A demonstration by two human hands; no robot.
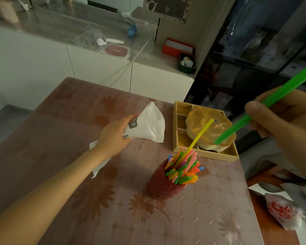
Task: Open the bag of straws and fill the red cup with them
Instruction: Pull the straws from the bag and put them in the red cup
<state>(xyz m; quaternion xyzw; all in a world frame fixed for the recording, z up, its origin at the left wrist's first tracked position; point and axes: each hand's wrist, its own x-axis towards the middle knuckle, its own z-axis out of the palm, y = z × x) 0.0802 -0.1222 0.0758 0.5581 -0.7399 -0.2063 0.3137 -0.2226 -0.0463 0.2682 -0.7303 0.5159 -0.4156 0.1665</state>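
Nearly full, one green straw left in hand

Packed already with a many-coloured bundle of straws (pixel 184 167), standing in the red cup (pixel 163 184) toward the right side of the tabletop (pixel 78 200), just short of the wooden tray (pixel 175 131) at the far right corner. One yellow straw (pixel 200 134) rising tilted well above the rest, seemingly not settled. Held above and right of the cup: a single green straw (pixel 245 119), pinched between the closed fingers (pixel 253 106) of the right hand (pixel 290 131), lower tip over the tray's lidded dish (pixel 208 131). Gripped in the left hand (pixel 113 137), fingers wrapped round its middle, above the tabletop's centre: the white bag (pixel 148 124), opened, slack and apparently empty, though its inside cannot be seen. Judged almost done: bag open, cup filled. Probably left: dropping the green straw in, seating the yellow one, setting the bag down.
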